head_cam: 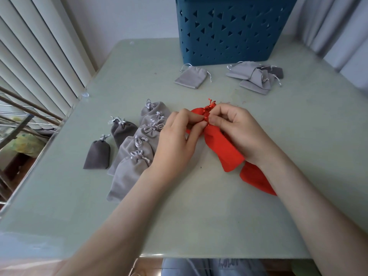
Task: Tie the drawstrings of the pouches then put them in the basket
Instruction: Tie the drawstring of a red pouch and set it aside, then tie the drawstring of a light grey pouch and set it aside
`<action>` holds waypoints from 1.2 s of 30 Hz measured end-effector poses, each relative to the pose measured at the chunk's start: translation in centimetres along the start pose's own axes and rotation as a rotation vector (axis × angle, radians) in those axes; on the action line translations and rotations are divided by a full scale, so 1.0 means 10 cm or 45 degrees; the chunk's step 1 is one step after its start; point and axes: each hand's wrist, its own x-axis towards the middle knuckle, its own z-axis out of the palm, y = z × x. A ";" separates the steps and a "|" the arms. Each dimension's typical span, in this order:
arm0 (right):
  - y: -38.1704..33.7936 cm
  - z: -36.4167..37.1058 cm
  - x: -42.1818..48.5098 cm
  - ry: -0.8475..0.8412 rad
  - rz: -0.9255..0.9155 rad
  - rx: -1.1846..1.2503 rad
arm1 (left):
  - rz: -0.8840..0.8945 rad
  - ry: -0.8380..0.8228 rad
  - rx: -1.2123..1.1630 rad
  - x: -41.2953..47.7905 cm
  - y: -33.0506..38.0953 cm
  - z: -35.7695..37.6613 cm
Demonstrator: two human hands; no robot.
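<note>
A red pouch (223,150) lies at the table's middle, its gathered neck raised between my hands. My left hand (175,140) and my right hand (237,128) both pinch its thin red drawstrings (207,118) at the neck. More red fabric (256,180) shows under my right wrist, and another red pouch top (199,111) lies behind the fingers. Several tied grey pouches (135,152) lie in a cluster to the left. The blue basket (229,30) stands at the back of the table.
A flat grey pouch (191,76) with loose strings lies in front of the basket. A small pile of flat grey pouches (256,76) sits to its right. The pale green table (199,216) ends near my lap; vertical blinds and a rack are at the left.
</note>
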 end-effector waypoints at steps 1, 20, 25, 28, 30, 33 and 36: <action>0.00 0.00 0.01 -0.014 0.018 0.053 | -0.007 0.000 -0.012 0.00 0.00 0.00; 0.09 -0.08 0.07 0.085 0.011 -0.255 | -0.141 -0.030 0.033 0.00 0.05 -0.03; 0.10 -0.25 0.17 0.023 0.063 -0.614 | -0.264 -0.340 0.241 0.10 0.00 -0.05; -0.11 -0.39 0.37 0.071 0.047 -0.708 | -0.372 -0.403 0.362 0.41 0.02 -0.08; -0.18 -0.43 0.56 0.091 0.074 -0.716 | -0.457 -0.418 0.411 0.66 -0.01 -0.07; -0.15 -0.39 0.96 0.116 0.203 -0.750 | -0.556 -0.447 0.453 0.97 -0.12 0.00; 0.02 -0.29 1.39 0.203 0.334 -0.826 | -0.710 -0.516 0.492 1.11 -0.20 0.05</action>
